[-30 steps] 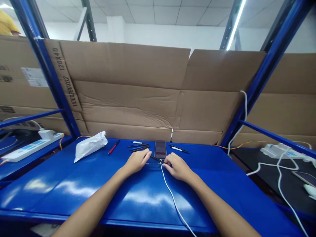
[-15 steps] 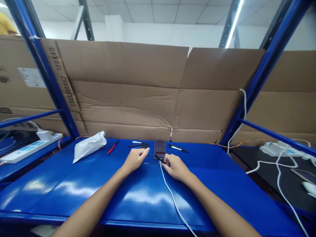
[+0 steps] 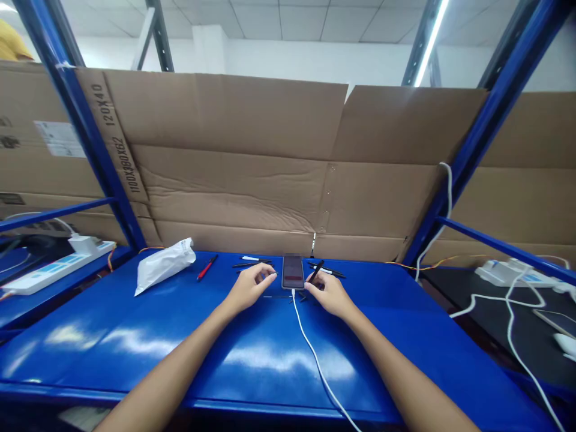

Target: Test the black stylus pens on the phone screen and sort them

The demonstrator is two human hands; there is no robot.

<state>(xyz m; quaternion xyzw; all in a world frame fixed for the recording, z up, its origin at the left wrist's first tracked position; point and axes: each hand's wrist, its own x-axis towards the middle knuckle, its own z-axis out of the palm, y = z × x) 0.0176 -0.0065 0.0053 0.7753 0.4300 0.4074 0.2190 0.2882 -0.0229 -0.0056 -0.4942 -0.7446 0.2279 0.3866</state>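
Note:
My right hand (image 3: 330, 293) grips a dark pen part (image 3: 317, 271), tilted up just right of a phone (image 3: 293, 273). On the phone's left, my left hand (image 3: 251, 287) has thumb and forefinger pinched together; a tiny thin thing may be at the fingertips, too small to name. A thin rod like a pen refill (image 3: 276, 296) and small dark pieces (image 3: 302, 296) lie on the blue table just below the phone. Behind my left hand are several pens (image 3: 252, 262), and a black-and-white pen (image 3: 327, 270) lies behind my right hand.
A white cable (image 3: 315, 360) runs from the phone over the table's front edge. To the left lie a red pen (image 3: 207, 267) and a white plastic bag (image 3: 164, 266). Cardboard (image 3: 234, 180) stands behind; power strips (image 3: 58, 269) sit on neighbouring surfaces, and blue posts flank the table.
My right hand has moved slightly right, away from the phone's lower edge, and the dark pen part now points upward. My left hand's fingers have curled into a pinch.

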